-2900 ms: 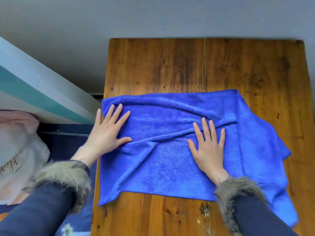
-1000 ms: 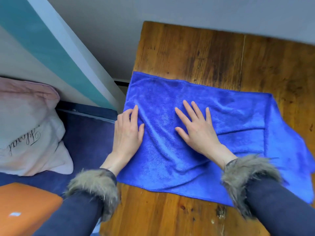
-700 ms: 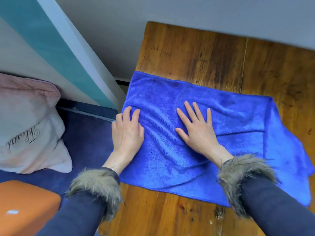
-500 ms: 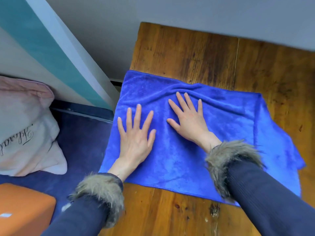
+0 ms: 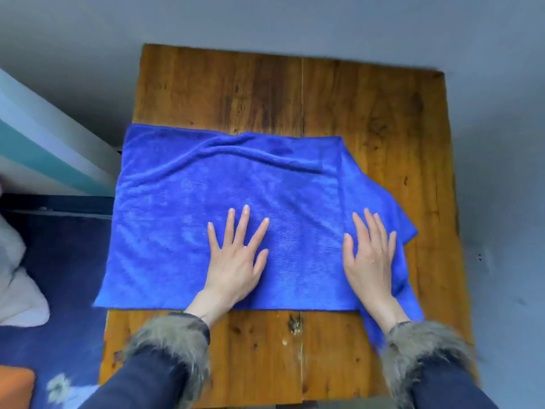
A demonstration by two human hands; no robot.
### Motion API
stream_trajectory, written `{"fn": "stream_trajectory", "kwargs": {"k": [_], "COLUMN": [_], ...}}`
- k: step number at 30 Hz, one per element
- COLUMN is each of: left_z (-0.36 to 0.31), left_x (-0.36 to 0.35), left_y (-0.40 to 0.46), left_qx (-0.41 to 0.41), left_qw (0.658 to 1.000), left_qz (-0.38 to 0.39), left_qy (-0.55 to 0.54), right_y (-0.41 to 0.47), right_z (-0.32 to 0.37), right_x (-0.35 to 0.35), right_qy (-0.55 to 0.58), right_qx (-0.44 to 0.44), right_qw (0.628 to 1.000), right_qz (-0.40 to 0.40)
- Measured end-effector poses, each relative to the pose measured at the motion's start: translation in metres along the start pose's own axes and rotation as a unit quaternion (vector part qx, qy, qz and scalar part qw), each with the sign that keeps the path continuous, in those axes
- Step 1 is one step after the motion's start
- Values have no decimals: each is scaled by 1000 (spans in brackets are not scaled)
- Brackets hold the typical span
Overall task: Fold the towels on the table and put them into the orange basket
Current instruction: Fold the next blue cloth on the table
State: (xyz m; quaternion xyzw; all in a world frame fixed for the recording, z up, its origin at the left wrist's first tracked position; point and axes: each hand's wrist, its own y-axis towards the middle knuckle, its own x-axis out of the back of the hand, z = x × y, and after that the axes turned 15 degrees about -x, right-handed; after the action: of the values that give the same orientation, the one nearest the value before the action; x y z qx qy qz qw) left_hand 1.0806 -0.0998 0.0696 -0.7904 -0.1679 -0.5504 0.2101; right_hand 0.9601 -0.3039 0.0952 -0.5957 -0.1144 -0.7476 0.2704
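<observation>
Both hands flat — left hand (image 5: 236, 261), right hand (image 5: 370, 258) — pressing blue towel (image 5: 182, 208), grip open.

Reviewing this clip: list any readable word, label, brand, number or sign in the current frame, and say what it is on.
None can be read in this frame.
Blue towel: plain, no tag or print showing.
Wooden table: only grain and stains.
Pale cushion at the left edge: blurred and mostly cut off, no lettering visible.
Orange corner: no marking visible.
</observation>
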Motion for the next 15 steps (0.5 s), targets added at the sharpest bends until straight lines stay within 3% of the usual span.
{"fn": "stream_trajectory", "kwargs": {"k": [3, 8, 15], "left_z": [-55, -111, -122], "left_x": [-17, -37, -36], "left_y": [15, 46, 56], "left_qx": [-38, -90, -64], "left_qw": [999, 993, 992], "left_qz": [23, 73, 95], "left_qy": [2, 31, 50], "right_y": [1, 17, 81], "right_z": [-47, -106, -139], "right_x": [10, 16, 30], "right_qy": [-6, -107, -142], "right_qx": [-51, -8, 23], "right_qw": [998, 987, 986], "right_qz": [29, 116, 81]}}
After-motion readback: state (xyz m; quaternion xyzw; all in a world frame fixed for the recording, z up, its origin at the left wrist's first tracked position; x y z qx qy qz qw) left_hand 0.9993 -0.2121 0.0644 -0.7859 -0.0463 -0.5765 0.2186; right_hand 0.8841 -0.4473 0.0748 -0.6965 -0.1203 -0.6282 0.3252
